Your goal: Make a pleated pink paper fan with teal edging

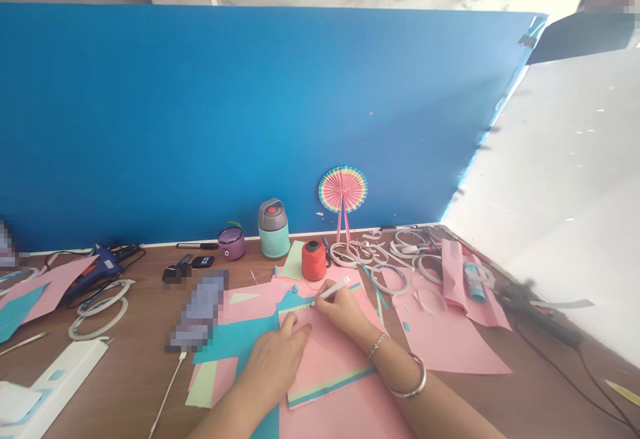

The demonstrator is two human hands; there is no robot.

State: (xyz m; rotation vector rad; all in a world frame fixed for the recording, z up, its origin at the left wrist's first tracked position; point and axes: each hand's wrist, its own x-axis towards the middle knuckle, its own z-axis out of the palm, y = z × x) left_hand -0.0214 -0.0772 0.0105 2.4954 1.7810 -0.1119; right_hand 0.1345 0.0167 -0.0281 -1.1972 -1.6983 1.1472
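Note:
A pink sheet (330,352) with blue and pale green strips along its edges lies in front of me, over other coloured paper. My right hand (343,309) grips a white pen (333,290), its tip at the sheet's upper left, near a row of small dark marks. My left hand (280,359) rests on the sheet's left edge, fingers apart, holding nothing. Just behind the sheet stands a red spool of thread (314,260). A pleated pink paper fan (343,190) leans upright against the blue panel.
Blue paper (230,338) and a phone (200,309) are at the left, with a white power strip (70,386) nearer. White rings (389,280), pink paper (450,339) and a dark glue gun (540,316) lie right. A green flask (274,229) stands behind.

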